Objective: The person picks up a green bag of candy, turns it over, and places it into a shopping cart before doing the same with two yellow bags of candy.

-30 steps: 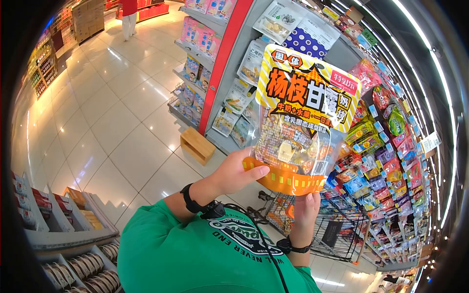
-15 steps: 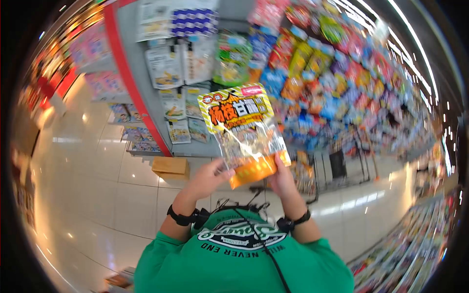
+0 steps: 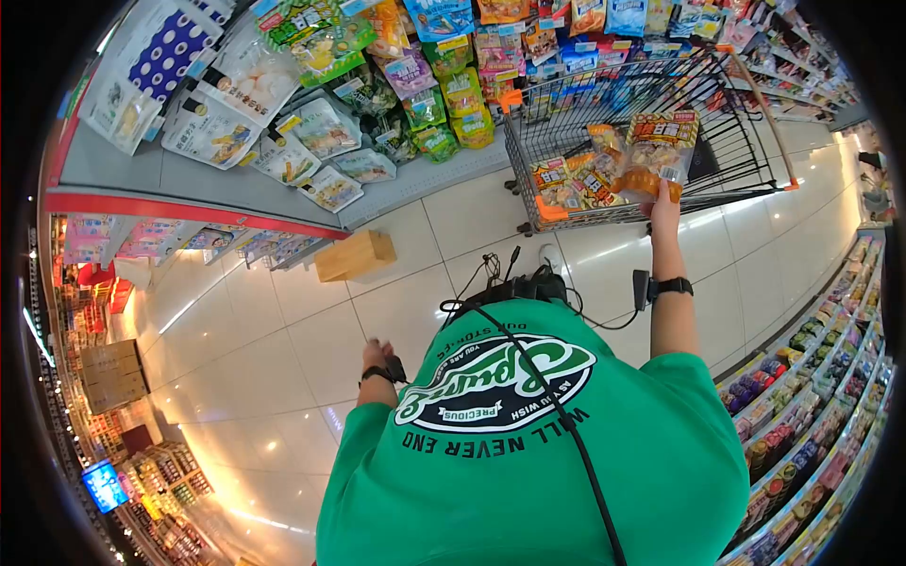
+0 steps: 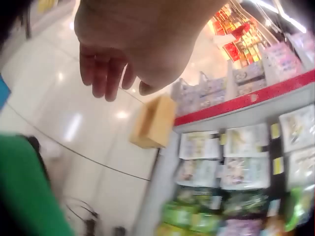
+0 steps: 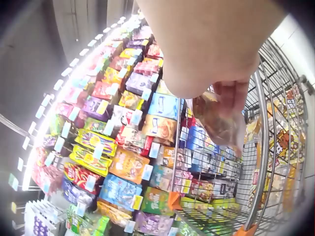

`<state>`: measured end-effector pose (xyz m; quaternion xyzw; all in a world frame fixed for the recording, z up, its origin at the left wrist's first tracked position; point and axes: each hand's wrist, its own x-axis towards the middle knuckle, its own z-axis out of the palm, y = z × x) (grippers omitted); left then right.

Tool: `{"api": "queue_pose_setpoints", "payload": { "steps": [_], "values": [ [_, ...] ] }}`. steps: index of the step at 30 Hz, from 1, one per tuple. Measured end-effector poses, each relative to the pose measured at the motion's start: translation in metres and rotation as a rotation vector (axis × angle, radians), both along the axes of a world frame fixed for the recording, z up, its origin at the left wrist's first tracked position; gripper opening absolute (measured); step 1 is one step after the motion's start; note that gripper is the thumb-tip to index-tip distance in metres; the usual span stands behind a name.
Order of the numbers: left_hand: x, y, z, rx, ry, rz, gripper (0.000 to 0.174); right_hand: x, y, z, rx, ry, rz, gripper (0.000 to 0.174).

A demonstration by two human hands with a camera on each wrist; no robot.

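Note:
My right hand reaches over the near side of a wire shopping cart and grips a snack bag by its orange bottom end. The bag has a yellow printed top and a clear middle. In the right wrist view, the curled fingers overlap the bag above the basket. Several similar yellow-and-orange bags lie in the cart. My left hand hangs low beside my body, holding nothing; its fingers hang loose in the left wrist view.
A shelf of hanging snack bags runs behind the cart. A light wooden block stands on the tiled floor by the shelf's red-edged end. More stocked shelves curve along the right.
Both hands held the snack bag before; the left has let go and dropped to my side. The right has carried the bag to the cart. The view has turned rightward.

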<state>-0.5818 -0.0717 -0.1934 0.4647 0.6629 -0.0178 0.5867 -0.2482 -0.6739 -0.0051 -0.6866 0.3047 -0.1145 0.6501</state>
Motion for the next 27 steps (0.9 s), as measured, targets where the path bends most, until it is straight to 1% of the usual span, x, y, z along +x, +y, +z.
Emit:
{"api": "queue_pose_setpoints", "payload": {
  "steps": [1, 2, 3, 4, 5, 6, 7, 8, 10, 11, 12, 13, 14, 15, 16, 17, 18, 19, 20, 21, 23, 24, 26, 27],
  "values": [
    [-0.026, -0.011, 0.010, 0.019, 0.129, -0.272, 0.029, 0.013, -0.012, -0.015, 0.013, 0.021, 0.006, 0.039],
    [-0.066, -0.007, -0.005, 0.275, 0.176, -1.019, 0.033, 0.029, -0.022, -0.035, -0.044, 0.085, 0.092, 0.040],
    [-0.090, -0.003, -0.019, 0.521, 0.215, -1.768, 0.038, 0.044, -0.029, -0.055, -0.099, 0.147, 0.181, 0.040],
    [-0.088, -0.029, 0.005, 0.379, 0.267, -1.762, 0.040, 0.058, -0.028, -0.066, -0.125, 0.276, 0.254, 0.044],
    [-0.077, -0.054, 0.026, 0.207, 0.313, -1.582, 0.041, 0.072, -0.026, -0.078, -0.104, 0.289, 0.263, 0.044],
    [-0.066, -0.076, 0.046, 0.077, 0.340, -1.411, 0.042, 0.079, -0.013, -0.077, -0.114, 0.332, 0.368, 0.046],
    [-0.054, -0.096, 0.061, -0.012, 0.356, -1.277, 0.043, 0.081, -0.008, -0.081, -0.122, 0.382, 0.478, 0.048],
    [-0.039, -0.116, 0.078, -0.072, 0.367, -1.186, 0.045, 0.085, -0.010, -0.096, -0.098, 0.414, 0.494, 0.048],
    [-0.001, -0.150, 0.102, -0.138, 0.393, -1.009, 0.047, 0.104, -0.013, -0.132, -0.017, 0.841, 0.932, 0.048],
    [0.015, -0.160, 0.104, -0.094, 0.438, -0.952, 0.042, 0.112, -0.017, -0.150, 0.004, 0.857, 0.943, 0.048],
    [0.029, -0.165, 0.100, -0.169, 0.397, -0.668, 0.039, 0.121, -0.022, -0.169, -0.069, 0.988, 0.974, 0.045],
    [0.050, -0.176, 0.108, -0.112, 0.426, -0.628, 0.037, 0.131, -0.026, -0.182, -0.147, 1.112, 1.007, 0.043],
    [0.069, -0.187, 0.118, -0.050, 0.391, -0.610, 0.036, 0.141, -0.032, -0.194, -0.286, 1.106, 1.072, 0.039],
    [0.082, -0.193, 0.125, 0.013, 0.356, -0.596, 0.034, 0.150, -0.045, -0.225, -0.268, 1.110, 1.085, 0.039],
    [0.091, -0.198, 0.130, 0.021, 0.375, -0.591, 0.034, 0.154, -0.061, -0.272, -0.213, 1.057, 1.064, 0.040],
    [0.098, -0.204, 0.135, 0.031, 0.384, -0.592, 0.034, 0.155, -0.068, -0.303, -0.158, 1.008, 1.043, 0.040],
    [0.103, -0.208, 0.138, 0.040, 0.394, -0.596, 0.034, 0.162, -0.067, -0.286, -0.066, 1.030, 0.959, 0.041],
    [0.100, -0.213, 0.142, 0.054, 0.431, -0.663, 0.035, 0.173, -0.068, -0.247, 0.024, 1.054, 0.870, 0.042],
    [0.096, -0.218, 0.149, 0.025, 0.460, -0.688, 0.035, 0.181, -0.073, -0.224, 0.005, 1.022, 0.827, 0.046],
    [0.093, -0.224, 0.158, -0.007, 0.486, -0.712, 0.035, 0.187, -0.076, -0.237, -0.053, 1.130, 0.686, 0.029],
    [0.048, -0.213, 0.148, -0.033, 0.470, -0.746, 0.037, 0.193, -0.098, -0.262, -0.022, 1.180, 0.625, 0.036],
    [0.046, -0.219, 0.158, -0.052, 0.538, -0.718, 0.036, 0.193, -0.104, -0.274, -0.011, 1.190, 0.626, 0.036],
    [0.054, -0.230, 0.178, -0.073, 0.629, -0.688, 0.036, 0.183, -0.113, -0.296, 0.124, 1.283, 0.407, 0.047],
    [0.055, -0.235, 0.190, -0.082, 0.642, -0.801, 0.036, 0.176, -0.115, -0.306, 0.133, 1.307, 0.411, 0.047]
  ]
}}
